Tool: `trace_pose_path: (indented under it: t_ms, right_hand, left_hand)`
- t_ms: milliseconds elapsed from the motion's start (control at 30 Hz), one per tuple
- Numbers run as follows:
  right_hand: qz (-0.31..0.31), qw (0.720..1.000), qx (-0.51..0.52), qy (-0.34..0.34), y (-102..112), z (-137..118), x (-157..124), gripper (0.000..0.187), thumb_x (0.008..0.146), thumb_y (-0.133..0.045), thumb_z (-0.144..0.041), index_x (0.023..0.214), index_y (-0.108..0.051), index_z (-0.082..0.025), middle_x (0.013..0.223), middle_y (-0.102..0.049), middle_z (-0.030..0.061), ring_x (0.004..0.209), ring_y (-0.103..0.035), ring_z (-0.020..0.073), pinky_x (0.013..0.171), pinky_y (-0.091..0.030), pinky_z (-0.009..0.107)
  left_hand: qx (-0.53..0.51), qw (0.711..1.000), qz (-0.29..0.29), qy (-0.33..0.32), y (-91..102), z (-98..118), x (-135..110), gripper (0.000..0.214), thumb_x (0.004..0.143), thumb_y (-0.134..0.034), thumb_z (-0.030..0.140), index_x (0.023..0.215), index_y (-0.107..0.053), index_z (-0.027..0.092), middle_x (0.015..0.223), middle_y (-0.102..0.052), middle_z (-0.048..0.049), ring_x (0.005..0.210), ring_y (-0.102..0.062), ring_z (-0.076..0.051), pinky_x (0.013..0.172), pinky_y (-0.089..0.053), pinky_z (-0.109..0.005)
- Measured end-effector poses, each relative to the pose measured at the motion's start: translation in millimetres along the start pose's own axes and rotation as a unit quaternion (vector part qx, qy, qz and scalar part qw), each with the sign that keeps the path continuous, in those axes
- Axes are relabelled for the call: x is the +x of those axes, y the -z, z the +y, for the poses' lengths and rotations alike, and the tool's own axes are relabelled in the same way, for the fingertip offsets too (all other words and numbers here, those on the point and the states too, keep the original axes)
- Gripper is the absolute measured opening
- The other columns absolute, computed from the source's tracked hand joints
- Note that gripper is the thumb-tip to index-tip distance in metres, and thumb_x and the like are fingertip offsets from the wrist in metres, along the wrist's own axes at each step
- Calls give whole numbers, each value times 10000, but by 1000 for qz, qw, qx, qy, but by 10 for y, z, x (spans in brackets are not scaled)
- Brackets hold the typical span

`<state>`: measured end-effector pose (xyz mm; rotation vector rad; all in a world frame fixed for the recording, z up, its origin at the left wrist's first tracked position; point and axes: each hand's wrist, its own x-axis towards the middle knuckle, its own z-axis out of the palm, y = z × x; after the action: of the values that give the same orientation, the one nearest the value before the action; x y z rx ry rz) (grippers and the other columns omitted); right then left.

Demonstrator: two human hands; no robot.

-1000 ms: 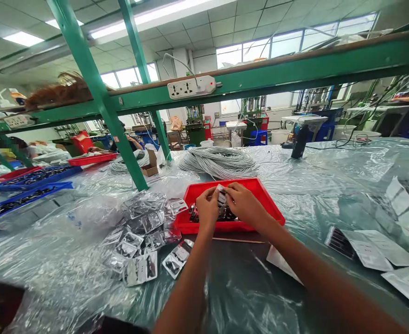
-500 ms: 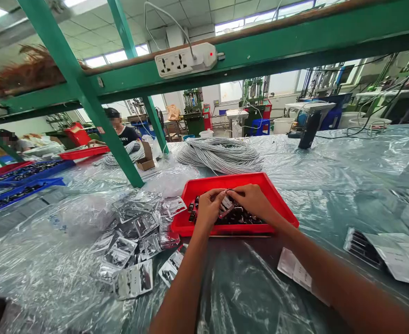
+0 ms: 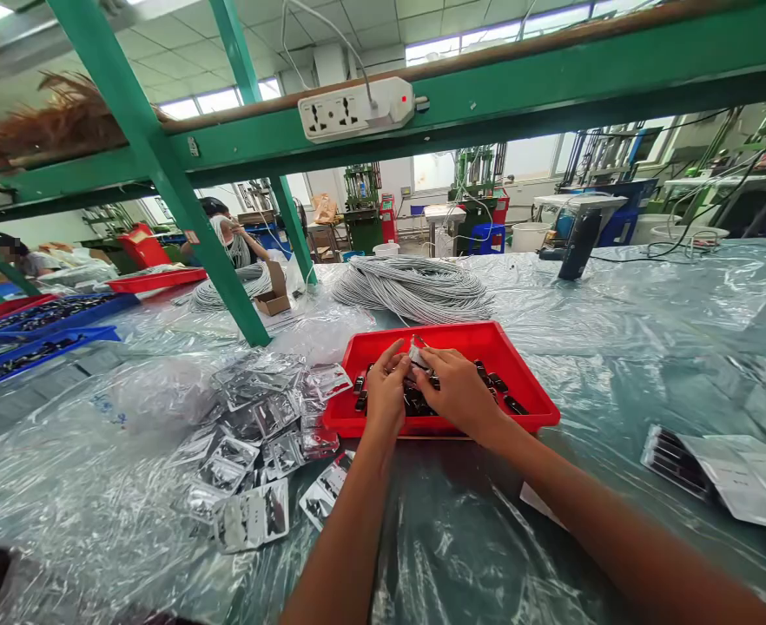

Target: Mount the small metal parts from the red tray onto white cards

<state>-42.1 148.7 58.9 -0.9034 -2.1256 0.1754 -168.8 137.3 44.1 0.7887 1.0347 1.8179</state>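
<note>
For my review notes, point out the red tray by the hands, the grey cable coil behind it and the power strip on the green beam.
Red tray [image 3: 524, 375]: head view, inside of its right wall.
Grey cable coil [image 3: 414, 285]: head view, middle of the looped strands.
Power strip [image 3: 359, 113]: head view, front of its white casing.

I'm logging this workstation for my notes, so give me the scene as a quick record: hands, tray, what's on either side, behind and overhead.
Left hand: left hand at the small pale packet, held between both hands
Right hand: right hand on the same packet
Tray: red tray beneath the hands, holding small black parts
Left of tray: heap of flat packets
Right of tray: whitish packets
Behind tray: coiled grey cable
Overhead: white power strip on green beam
</note>
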Motion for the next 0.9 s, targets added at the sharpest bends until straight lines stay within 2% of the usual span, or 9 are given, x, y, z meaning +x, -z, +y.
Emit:
trace_pose_path:
  t_ms: [133, 200, 333, 467, 533, 633, 733, 833, 900]
  right_hand:
    - [20, 994, 76, -74, 18, 20, 3, 217, 934, -594, -305, 1012, -745, -171, 951, -773, 136, 867, -710, 283, 809, -513, 373]
    - [20, 988, 113, -98, 54, 54, 22, 196, 927, -605, -305, 928, -757, -181, 862, -780, 104, 770, -718, 254, 735, -509, 335]
    - [1, 985, 128, -117, 109, 118, 64, 161, 861, -629, -235, 809, -771, -180, 775, -782, 68, 688, -718, 217, 660, -503, 287]
    - [-9, 983, 112, -143, 122, 175, 78, 165, 811, -610, -179, 799, -774, -175, 713, -763, 42, 663, -711, 202, 679, -529, 287]
    - [11, 990, 76, -115, 102, 183, 63, 206, 812, -587, -159, 906, -770, -162, 834, -774, 75, 763, -722, 228, 750, -557, 330]
    - [60, 998, -6, 7, 37, 146, 9, 291, 870, -547, -172, 1103, -718, -141, 1116, -721, 155, 1017, -677, 287, 880, -558, 424]
    - [45, 992, -65, 99, -39, 106, -52, 300, 940, -524, -215, 1183, -685, -146, 1174, -684, 170, 1088, -632, 306, 925, -549, 466]
    - [42, 989, -98, 100, -86, 137, -78, 308, 971, -480, -195, 1193, -685, -140, 1180, -686, 180, 1093, -632, 313, 947, -542, 492]
    - [50, 990, -91, 94, -99, 171, -81, 331, 972, -448, -163, 1208, -679, -132, 1189, -690, 185, 1101, -641, 310, 961, -538, 500]
  left_hand:
    - [-13, 996, -86, 8, -4, 85, -22, 471, 574, -860, 335, 1001, -754, 166, 870, -731, -47, 750, -643, -137, 695, -489, -243]
    - [2, 995, -103, 10, -10, 111, -28, 467, 573, -870, 349, 989, -757, 169, 865, -739, -50, 744, -653, -142, 694, -494, -246]
    - [108, 992, -51, -26, -18, 77, -15, 400, 619, -847, 364, 944, -758, 149, 840, -747, -69, 749, -674, -177, 697, -507, -278]
    - [167, 984, 8, -56, 44, 8, 50, 304, 684, -799, 360, 891, -760, 141, 846, -754, -90, 795, -691, -215, 749, -527, -320]
    - [175, 982, 43, -65, 91, -9, 83, 270, 709, -779, 349, 874, -760, 136, 812, -745, -83, 776, -684, -207, 747, -527, -318]
    - [157, 983, 72, -64, 117, -17, 90, 296, 719, -776, 346, 915, -760, 126, 796, -730, -71, 732, -659, -179, 703, -514, -292]
    - [95, 994, 29, -36, 67, -6, 46, 399, 708, -798, 366, 1028, -753, 131, 813, -721, -52, 725, -644, -153, 684, -501, -266]
    - [11, 999, -42, 16, 2, 15, -3, 519, 665, -843, 358, 1125, -734, 143, 809, -706, -27, 770, -644, -141, 760, -517, -276]
    - [-27, 997, -68, 34, -17, 25, -18, 557, 641, -866, 342, 1143, -731, 144, 796, -693, -16, 784, -638, -132, 803, -520, -286]
